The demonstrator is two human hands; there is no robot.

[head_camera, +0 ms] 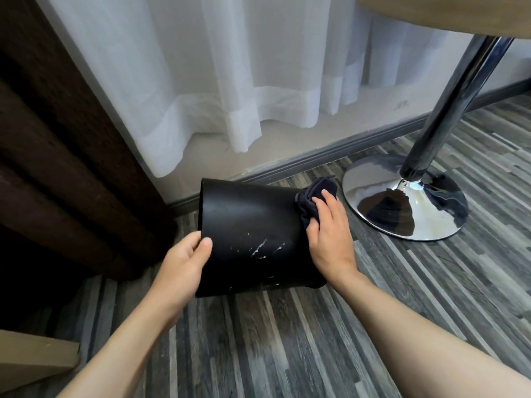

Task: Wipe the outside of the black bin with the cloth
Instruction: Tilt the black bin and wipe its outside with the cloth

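The black bin [247, 225] lies tipped on its side above the floor, its open rim to the left and its base to the right. White smears mark its lower side. My left hand [184, 262] grips the rim, thumb on the outer wall and fingers hidden inside. My right hand [327, 228] presses a crumpled dark cloth [313, 196] against the bin's base end at the right.
A chrome table base [402, 202] and its slanted chrome leg [448, 104] stand just right of the bin. Dark brown curtain [57, 168] hangs at the left, white sheer curtain [230, 81] and a grey skirting board behind. Striped grey floor lies below.
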